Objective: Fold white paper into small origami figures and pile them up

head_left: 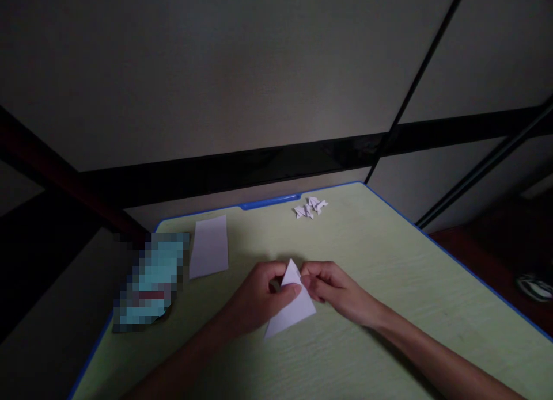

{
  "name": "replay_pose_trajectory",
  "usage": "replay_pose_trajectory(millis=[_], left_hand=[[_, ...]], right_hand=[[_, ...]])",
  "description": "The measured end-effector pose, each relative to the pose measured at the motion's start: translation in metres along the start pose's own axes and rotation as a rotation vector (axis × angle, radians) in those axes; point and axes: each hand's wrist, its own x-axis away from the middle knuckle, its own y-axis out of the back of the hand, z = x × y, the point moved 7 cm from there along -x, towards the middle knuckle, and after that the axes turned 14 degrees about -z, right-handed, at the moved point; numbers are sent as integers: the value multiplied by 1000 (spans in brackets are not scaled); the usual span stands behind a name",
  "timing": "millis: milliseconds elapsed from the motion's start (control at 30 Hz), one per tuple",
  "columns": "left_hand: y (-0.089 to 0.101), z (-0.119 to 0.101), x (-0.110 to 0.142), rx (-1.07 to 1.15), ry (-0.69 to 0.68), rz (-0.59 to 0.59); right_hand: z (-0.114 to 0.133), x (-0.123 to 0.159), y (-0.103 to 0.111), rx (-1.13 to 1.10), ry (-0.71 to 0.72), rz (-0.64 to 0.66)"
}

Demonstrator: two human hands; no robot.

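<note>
A folded sheet of white paper (292, 316) with a pointed top is held up between my two hands, above the table. My left hand (266, 292) grips it from the left, its thumb laid across the front face and its fingers behind. On the right edge, just below the tip, my right hand (325, 282) pinches the paper with its fingers curled in. The fingertips of my right hand are partly hidden. Farther back on the table lie several small folded paper figures (311, 208) in a cluster.
The pale table (415, 296) has a blue rim and a blue strip (272, 201) at its back edge. A white paper sheet (209, 246) lies at the left, beside a pixelated, flat object (153, 282). Panelled doors (242, 77) stand behind. A shoe (534, 287) is on the floor at right.
</note>
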Motion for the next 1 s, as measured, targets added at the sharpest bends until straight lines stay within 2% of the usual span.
replay_pose_trajectory(millis=[133, 267, 433, 600, 833, 1000], left_hand=[[-2, 4, 1, 65, 40, 16], [-1, -3, 3, 33, -41, 5], [2, -9, 0, -64, -125, -38], [5, 0, -4, -7, -19, -43], [1, 4, -3, 62, 109, -30], [-4, 4, 0, 89, 118, 31]], right_hand=[[4, 1, 0, 71, 41, 3], [5, -1, -3, 90, 50, -7], [1, -3, -4, -5, 15, -19], [-4, 0, -3, 25, -25, 29], [-1, -1, 2, 14, -26, 5], [-1, -1, -1, -7, -36, 49]])
